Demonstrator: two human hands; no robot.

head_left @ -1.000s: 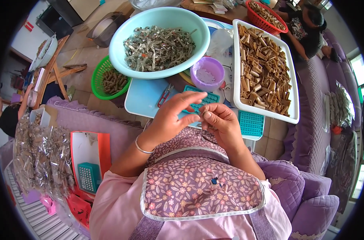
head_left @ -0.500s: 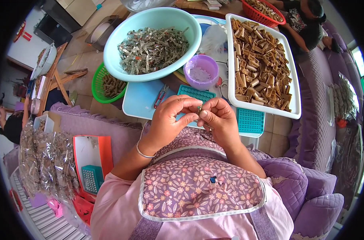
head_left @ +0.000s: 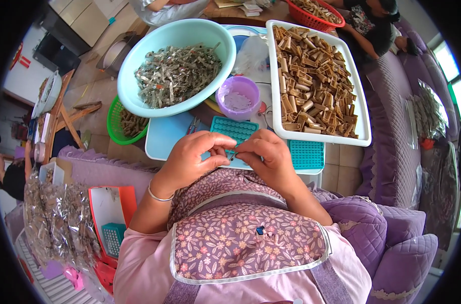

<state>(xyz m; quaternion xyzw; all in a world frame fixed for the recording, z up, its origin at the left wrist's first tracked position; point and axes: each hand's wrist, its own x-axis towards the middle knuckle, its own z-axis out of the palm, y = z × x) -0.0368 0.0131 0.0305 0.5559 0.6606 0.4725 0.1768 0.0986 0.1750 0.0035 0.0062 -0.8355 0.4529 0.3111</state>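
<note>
My two hands are close together over the near edge of the light blue board [head_left: 164, 134]. The fingers of my left hand [head_left: 192, 156] are curled, thumb and forefinger toward the right hand. My right hand [head_left: 269, 154] is closed in a pinch around a tiny dark piece [head_left: 233, 156], too small to name. Just beyond the fingertips lies a teal tray with round hollows [head_left: 235, 127]. Behind it stands a purple bowl [head_left: 252, 90] with whitish bits inside. Snips [head_left: 193, 124] lie on the board, partly hidden by my left hand.
A pale blue basin [head_left: 225, 58] holds many thin, shiny pieces. To the right, a white tray [head_left: 364, 119] is heaped with brown plastic pieces. A green basket [head_left: 114, 121], a second teal tray [head_left: 307, 153] and a red basket [head_left: 311, 21] stand around. Other people sit farther off.
The view has shifted a little, and the things on the table sit further left in it. My hands have drawn slightly apart at the fingertips and now cover more of the snips.
</note>
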